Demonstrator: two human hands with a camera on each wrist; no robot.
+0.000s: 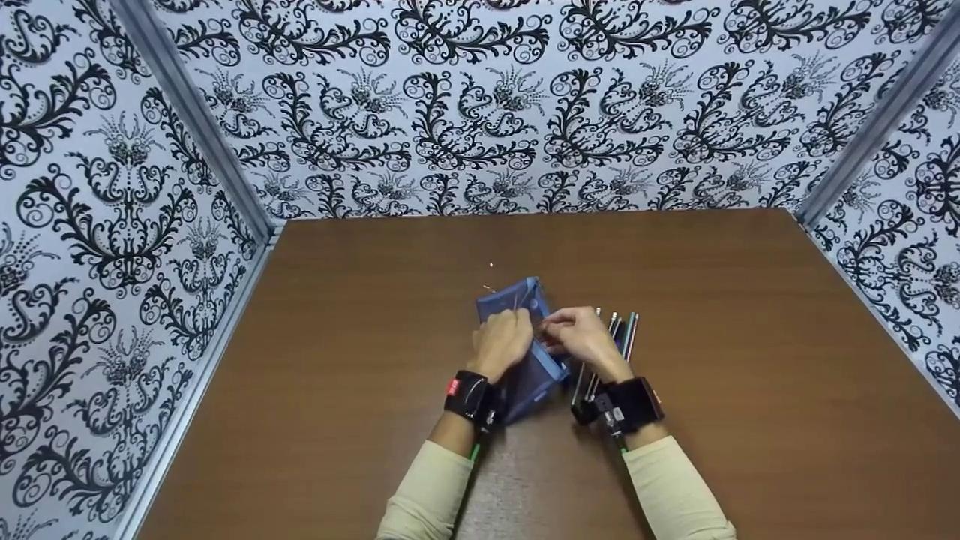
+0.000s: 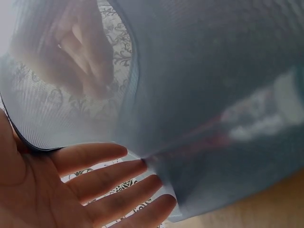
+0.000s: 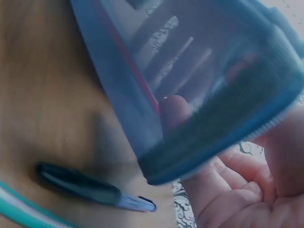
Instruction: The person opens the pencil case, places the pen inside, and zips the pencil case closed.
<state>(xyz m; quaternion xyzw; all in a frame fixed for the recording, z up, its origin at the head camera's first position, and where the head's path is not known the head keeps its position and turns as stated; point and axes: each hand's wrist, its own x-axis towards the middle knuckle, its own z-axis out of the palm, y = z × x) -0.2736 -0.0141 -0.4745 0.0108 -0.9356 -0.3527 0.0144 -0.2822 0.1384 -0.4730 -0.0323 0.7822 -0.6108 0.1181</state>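
Note:
A blue see-through mesh pencil case (image 1: 529,390) with a zip lies slantwise in the middle of the table, its mouth spread. My left hand (image 1: 502,343) holds one edge of it; in the left wrist view the fingers (image 2: 107,180) lie long against the mesh. On the opposite edge, my right hand (image 1: 586,343) grips the zipped rim, with a fingertip showing through the mesh in the right wrist view. A blurred red-and-white slim shape (image 2: 251,116) shows through the case. Beneath and beside the right hand lie several pens and pencils (image 1: 632,334).
A dark capped pen (image 3: 78,184) and a green-and-white barrel (image 3: 28,209) lie on the brown table (image 1: 337,375) by the case. A tiny white speck (image 1: 491,265) is behind the case. Patterned walls (image 1: 480,112) enclose the table at the back and sides.

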